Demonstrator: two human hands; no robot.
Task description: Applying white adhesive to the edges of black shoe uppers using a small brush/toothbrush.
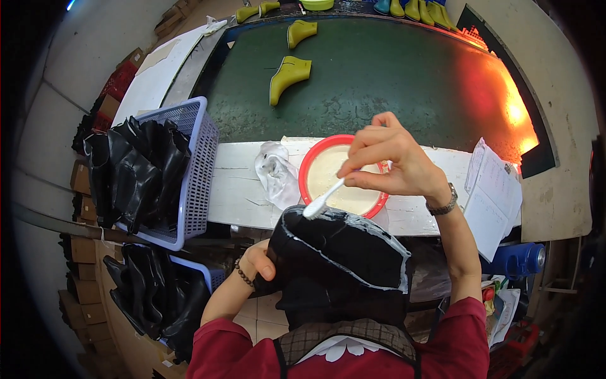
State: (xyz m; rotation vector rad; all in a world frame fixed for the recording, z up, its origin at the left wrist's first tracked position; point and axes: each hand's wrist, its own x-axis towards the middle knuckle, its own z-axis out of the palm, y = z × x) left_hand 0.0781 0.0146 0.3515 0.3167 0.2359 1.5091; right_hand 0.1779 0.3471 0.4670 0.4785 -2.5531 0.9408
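My left hand (257,262) grips the left side of a black boot-like piece (281,256), held at chest height in front of me. Wet white paste lines the rim of its wide dark opening. Between the thumb and fingers of my right hand (394,158) is a small white brush (323,199), much like a toothbrush. Its head, loaded with paste, is at the far left part of that rim. Behind the piece stands a red bowl (305,165) of cream-coloured liquid, partly hidden by my right hand. A crumpled, stained white cloth (276,174) lies left of the bowl.
Blue-purple baskets (201,164) of shiny black boot pieces (136,167) stand at my left. Beyond the white bench, yellow-green ankle boots (290,76) sit on a dark green belt (372,69), which glows orange at right. Papers (489,199) and a blue cylindrical container (514,259) are at right.
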